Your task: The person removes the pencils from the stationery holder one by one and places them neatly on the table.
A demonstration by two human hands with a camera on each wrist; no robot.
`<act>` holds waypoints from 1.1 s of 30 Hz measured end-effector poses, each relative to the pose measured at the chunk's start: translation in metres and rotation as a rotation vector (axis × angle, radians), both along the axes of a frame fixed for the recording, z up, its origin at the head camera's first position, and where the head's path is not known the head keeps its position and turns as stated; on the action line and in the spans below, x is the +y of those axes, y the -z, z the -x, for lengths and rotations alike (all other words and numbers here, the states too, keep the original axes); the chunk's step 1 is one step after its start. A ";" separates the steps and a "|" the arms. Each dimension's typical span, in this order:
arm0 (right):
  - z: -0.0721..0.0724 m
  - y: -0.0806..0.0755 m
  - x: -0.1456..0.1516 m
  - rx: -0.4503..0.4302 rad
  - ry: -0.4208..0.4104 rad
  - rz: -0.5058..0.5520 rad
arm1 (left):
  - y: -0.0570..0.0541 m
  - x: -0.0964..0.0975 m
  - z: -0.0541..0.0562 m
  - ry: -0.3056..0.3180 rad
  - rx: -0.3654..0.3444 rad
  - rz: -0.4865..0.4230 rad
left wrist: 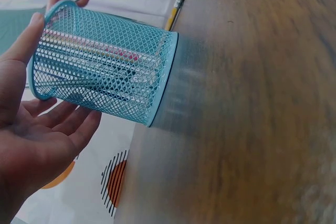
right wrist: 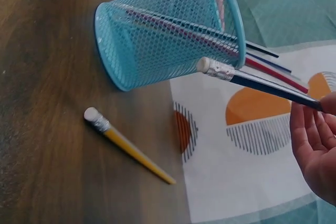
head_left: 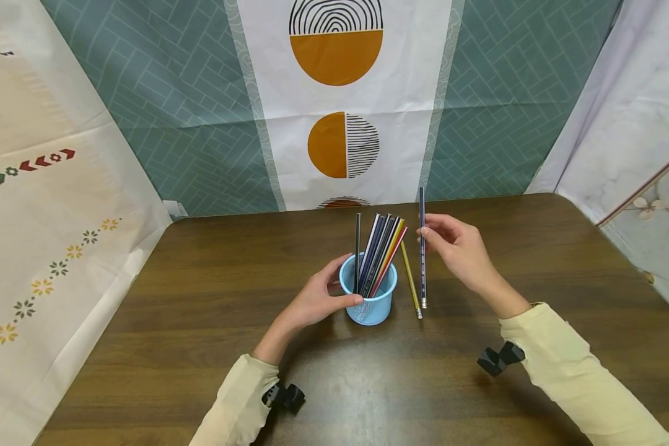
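A light blue mesh pencil cup (head_left: 370, 311) stands upright on the table, holding several pencils (head_left: 380, 254) that lean mostly to the right. My left hand (head_left: 320, 294) grips the cup around its rim from the left, thumb at the front and fingers behind. To the right of the cup, my right hand (head_left: 456, 246) pinches a dark blue pencil (head_left: 422, 266) upright, its white eraser end pointing down. In the right wrist view that eraser end shows in front of the cup's rim. A yellow pencil (right wrist: 134, 150) lies on the table between the cup and the held pencil.
The brown wooden table (head_left: 201, 347) reaches back to a patterned cloth (head_left: 345, 93) hanging behind it. More printed cloth (head_left: 61, 235) hangs at the left, and a pale one (head_left: 635, 124) at the right. Small black cameras (head_left: 500, 359) are strapped at both wrists.
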State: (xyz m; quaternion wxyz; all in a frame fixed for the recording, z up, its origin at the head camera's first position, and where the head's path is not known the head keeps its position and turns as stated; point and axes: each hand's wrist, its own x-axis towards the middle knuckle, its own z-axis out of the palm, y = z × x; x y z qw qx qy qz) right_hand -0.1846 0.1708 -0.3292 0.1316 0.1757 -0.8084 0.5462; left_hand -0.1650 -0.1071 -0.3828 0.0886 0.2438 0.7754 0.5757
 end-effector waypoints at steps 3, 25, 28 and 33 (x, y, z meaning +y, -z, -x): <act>0.003 0.004 0.001 -0.039 0.007 -0.024 | 0.000 0.000 0.000 -0.002 0.001 0.000; 0.019 0.029 0.009 -0.201 0.039 -0.107 | 0.001 0.000 -0.001 0.000 -0.006 -0.010; 0.021 0.032 0.012 -0.225 0.040 -0.113 | 0.000 0.000 -0.002 -0.001 -0.004 -0.010; 0.026 0.036 0.016 -0.251 0.025 -0.117 | 0.000 0.000 -0.001 -0.004 0.001 -0.007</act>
